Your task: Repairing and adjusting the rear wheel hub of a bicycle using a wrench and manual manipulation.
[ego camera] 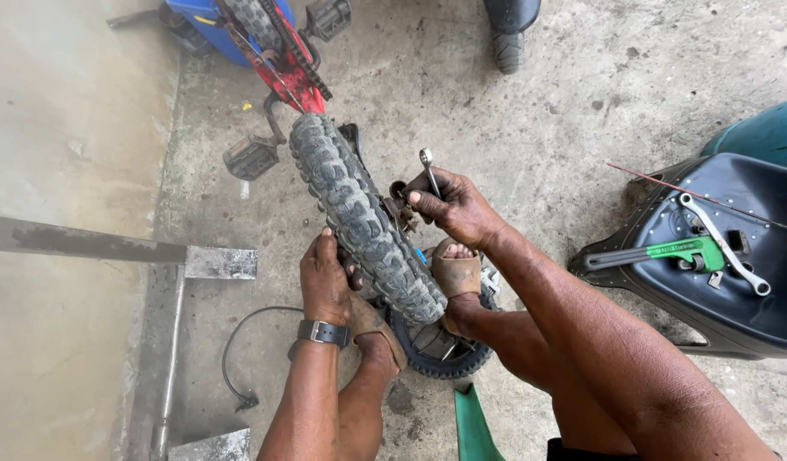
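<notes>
- Centrally, a knobby bicycle tyre [363,222] stands tilted on its wheel, between the person's sandalled feet, above the concrete floor [538,111].
- Left hand [325,277]: closed on the tyre's near edge, thumb up; a dark wristwatch [323,332] on the wrist.
- Right hand [457,207]: closed around a silver spanner [429,168] at the wheel hub.
- Red bicycle frame [291,64] with chain and pedals lies beyond the tyre.
- Dark scooter seat [735,316], right, carries a green-handled wrench [667,253] and a second spanner [725,244].

Both hands forward, left hand [325,277] clasped, right hand [456,207] fisted.
</notes>
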